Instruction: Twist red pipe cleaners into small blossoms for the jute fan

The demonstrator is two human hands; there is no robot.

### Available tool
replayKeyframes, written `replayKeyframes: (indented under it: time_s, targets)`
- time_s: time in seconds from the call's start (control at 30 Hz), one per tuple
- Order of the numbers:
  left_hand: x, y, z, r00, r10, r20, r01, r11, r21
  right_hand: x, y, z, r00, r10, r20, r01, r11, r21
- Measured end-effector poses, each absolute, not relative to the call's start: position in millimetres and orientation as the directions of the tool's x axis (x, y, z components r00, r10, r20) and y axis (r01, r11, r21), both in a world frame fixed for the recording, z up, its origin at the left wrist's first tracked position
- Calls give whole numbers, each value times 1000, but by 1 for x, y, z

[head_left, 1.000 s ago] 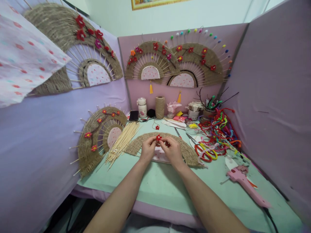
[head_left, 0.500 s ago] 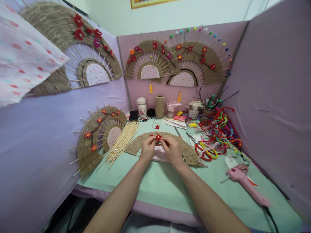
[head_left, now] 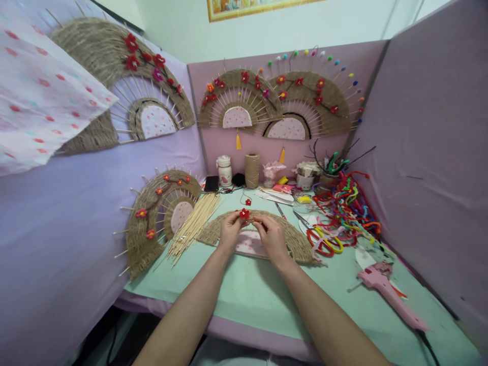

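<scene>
Between the fingertips of my left hand (head_left: 232, 231) is a small red flower (head_left: 244, 213) with a pale centre, apparently of fuzzy pipe cleaner. My right hand (head_left: 271, 235) is closed in a pinch just to the flower's right; whatever its fingertips hold is too small to make out. Both hands are above a twine-wrapped fan (head_left: 299, 241) lying on the table, whose half-round middle is covered in dotted pink cloth (head_left: 249, 245). Another red flower (head_left: 248, 202) lies on the table behind the fan.
Bamboo sticks (head_left: 194, 223) lie left, beside a finished fan (head_left: 143, 231). On the right are scissors (head_left: 324, 241), a heap of pipe cleaners (head_left: 354, 208) and a pink glue gun (head_left: 392, 297) with its cord. A twine roll (head_left: 252, 171) and a white bottle (head_left: 224, 171) stand at the back.
The red flower has shifted slightly left with my left fingertips, and my right fingertips are now a little apart from it. The whole view has tilted up slightly.
</scene>
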State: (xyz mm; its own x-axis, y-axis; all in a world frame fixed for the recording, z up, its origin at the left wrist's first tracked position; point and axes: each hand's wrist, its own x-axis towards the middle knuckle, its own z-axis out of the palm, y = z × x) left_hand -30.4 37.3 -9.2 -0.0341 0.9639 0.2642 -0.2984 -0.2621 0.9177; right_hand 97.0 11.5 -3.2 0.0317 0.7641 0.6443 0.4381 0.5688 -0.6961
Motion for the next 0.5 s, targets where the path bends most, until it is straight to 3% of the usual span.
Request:
replayKeyframes:
  time_s: [0.2,0.5]
  targets:
    - [-32,37,-8,-39,953,301,-327,-297,897,96,7,3,51,796,603,323,558,-764]
    - [-30,32,-8,4,948,319,-241,-309,920,93,12,3,76,918,390,113,380,-918]
